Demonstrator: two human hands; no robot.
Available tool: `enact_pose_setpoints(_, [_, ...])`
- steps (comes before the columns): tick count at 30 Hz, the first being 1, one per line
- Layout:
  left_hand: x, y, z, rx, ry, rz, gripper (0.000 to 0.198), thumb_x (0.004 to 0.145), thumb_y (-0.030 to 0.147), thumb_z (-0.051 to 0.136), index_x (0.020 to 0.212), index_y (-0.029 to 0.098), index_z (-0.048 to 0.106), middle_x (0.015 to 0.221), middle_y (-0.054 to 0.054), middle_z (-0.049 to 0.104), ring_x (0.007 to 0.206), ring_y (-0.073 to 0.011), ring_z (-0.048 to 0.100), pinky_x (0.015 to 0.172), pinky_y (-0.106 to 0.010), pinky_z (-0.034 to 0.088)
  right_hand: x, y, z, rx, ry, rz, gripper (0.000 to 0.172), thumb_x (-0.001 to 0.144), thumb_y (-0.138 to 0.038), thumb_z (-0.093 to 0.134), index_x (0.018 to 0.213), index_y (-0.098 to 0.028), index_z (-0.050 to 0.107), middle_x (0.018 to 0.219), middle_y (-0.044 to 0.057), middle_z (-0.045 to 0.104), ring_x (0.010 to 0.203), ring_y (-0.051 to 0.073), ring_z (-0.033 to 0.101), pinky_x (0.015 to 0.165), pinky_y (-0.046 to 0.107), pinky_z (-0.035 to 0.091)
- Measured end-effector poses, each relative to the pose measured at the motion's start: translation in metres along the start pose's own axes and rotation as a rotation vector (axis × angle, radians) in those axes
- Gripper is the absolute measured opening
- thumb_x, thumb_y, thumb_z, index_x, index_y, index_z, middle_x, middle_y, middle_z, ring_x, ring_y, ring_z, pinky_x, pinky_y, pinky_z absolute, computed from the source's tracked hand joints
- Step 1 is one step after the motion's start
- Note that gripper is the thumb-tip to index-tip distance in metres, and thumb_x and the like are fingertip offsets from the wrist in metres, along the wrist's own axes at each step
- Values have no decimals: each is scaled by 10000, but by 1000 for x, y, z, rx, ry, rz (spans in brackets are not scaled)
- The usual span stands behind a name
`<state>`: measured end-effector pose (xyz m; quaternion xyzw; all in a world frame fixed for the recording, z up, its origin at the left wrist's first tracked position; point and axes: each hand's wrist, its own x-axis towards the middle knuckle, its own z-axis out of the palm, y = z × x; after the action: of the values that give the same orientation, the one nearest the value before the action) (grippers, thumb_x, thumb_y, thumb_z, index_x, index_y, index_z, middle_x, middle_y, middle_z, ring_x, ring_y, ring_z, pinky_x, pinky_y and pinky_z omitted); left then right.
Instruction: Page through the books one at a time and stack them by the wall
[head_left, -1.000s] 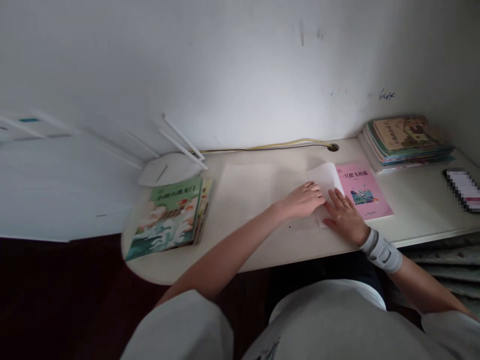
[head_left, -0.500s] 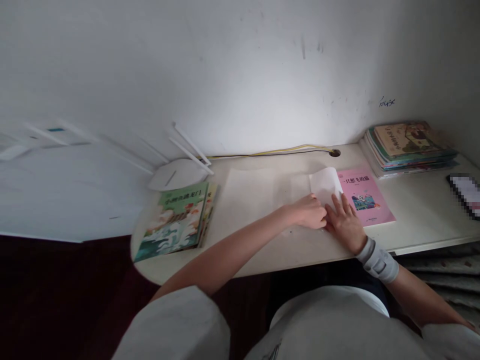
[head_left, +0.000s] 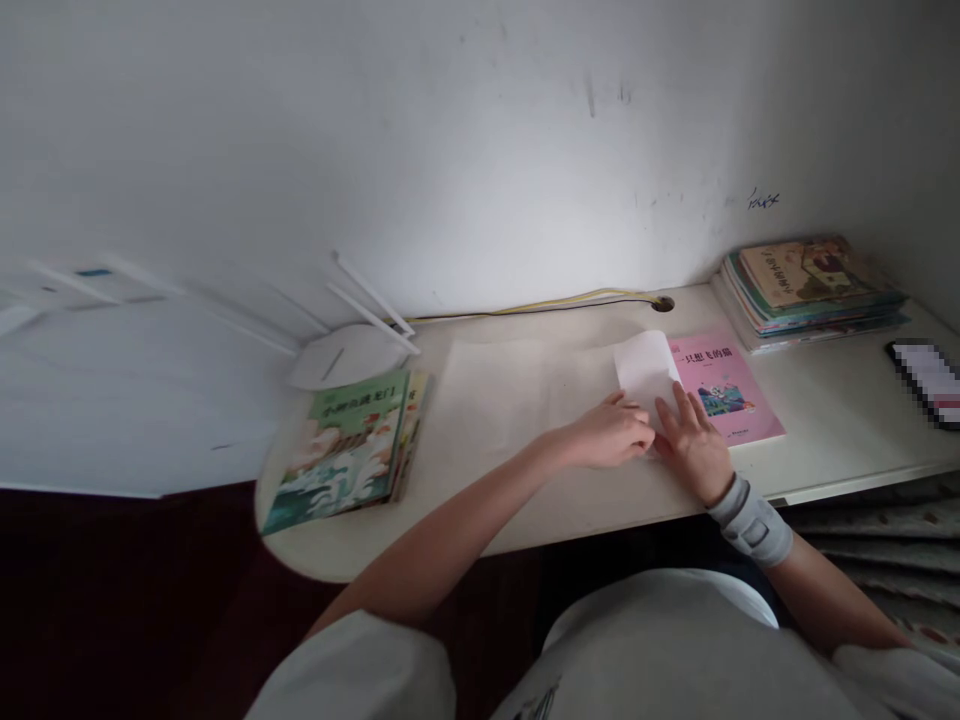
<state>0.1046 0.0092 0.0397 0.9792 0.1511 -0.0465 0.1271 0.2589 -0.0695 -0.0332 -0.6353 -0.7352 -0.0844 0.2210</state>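
Observation:
A pink book lies on the desk with its illustrated cover up. Along its left edge a white sheet is curled up, and a pale part of it seems to spread flat to the left. My left hand has curled fingers closed at the near end of that curled sheet; the fingertips are partly hidden. Beside it, my right hand, with a grey band on the wrist, lies with fingers stretched over the sheet and the book's left edge. The two hands almost touch.
A stack of books stands at the back right, near a phone. On the left, picture books lie before a white router with upright antennas. Cables run along the wall to a desk hole.
The view has shifted slightly, moving the desk items a little leftward. My hands stay at the book's left edge, with the white sheet still curled up there.

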Motion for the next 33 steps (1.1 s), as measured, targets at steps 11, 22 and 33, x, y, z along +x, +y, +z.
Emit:
enact_pose_setpoints(11, [-15, 24, 20, 126, 400, -330, 364, 913, 321, 358, 1219, 184, 501, 1327, -108, 457, 1290, -246, 335, 1060, -441, 260, 57, 70, 0, 386, -116, -49, 524, 926, -427, 300, 1330, -112, 410, 1399, 165, 389, 1314, 202, 329, 1036, 387, 357])
enact_pose_setpoints(22, [61, 73, 84, 381, 453, -510, 438, 893, 187, 334, 1295, 40, 430, 1374, -228, 398, 1288, -283, 366, 1040, -435, 325, 117, 90, 53, 314, -220, -205, 633, 848, -500, 430, 1357, -127, 389, 1408, 156, 380, 1319, 272, 308, 1058, 470, 294])
enact_pose_setpoints(33, [47, 73, 94, 357, 495, -569, 434, 898, 192, 321, 1284, 48, 456, 1353, -208, 433, 1280, -300, 374, 1032, -500, 324, 112, 81, 40, 170, -394, -382, 697, 853, -602, 345, 1390, -157, 336, 1490, 127, 206, 1380, 298, 74, 1078, 496, 221])
